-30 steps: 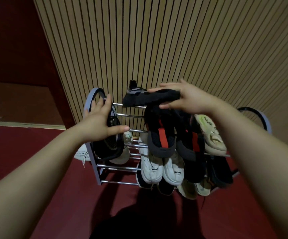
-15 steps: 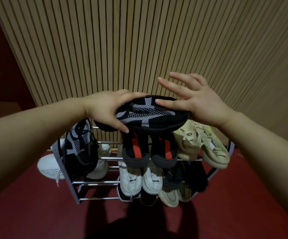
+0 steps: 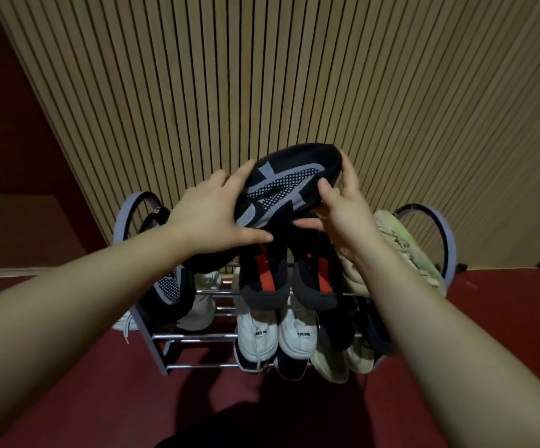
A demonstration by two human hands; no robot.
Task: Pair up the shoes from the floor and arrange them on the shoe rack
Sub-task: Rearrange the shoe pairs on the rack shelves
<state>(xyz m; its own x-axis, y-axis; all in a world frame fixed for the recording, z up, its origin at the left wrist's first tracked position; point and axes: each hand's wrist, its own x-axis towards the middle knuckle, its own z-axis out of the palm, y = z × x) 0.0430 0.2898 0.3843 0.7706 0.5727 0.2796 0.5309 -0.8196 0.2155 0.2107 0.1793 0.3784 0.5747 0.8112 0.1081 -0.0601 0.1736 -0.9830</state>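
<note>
Black-grey shoe [image 3: 289, 185] is in the air above the rack [image 3: 197, 336], over the black-red pair [image 3: 264, 281], tilted with its right end higher. Left hand [image 3: 210, 215] pinches the left end: fingers [image 3: 234, 179] against the far side, thumb beneath. Right hand [image 3: 343, 218] grips the right end: thumb on the patterned face, fingers curled behind the edge. Matching shoe [image 3: 170, 286] sits at the rack's left end.

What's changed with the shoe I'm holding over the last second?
The left hand let go of the matching shoe on the rack and joined the right hand on the black and grey shoe. Both now grip it, tilted, right end raised. The black and red pair stayed put.
</note>
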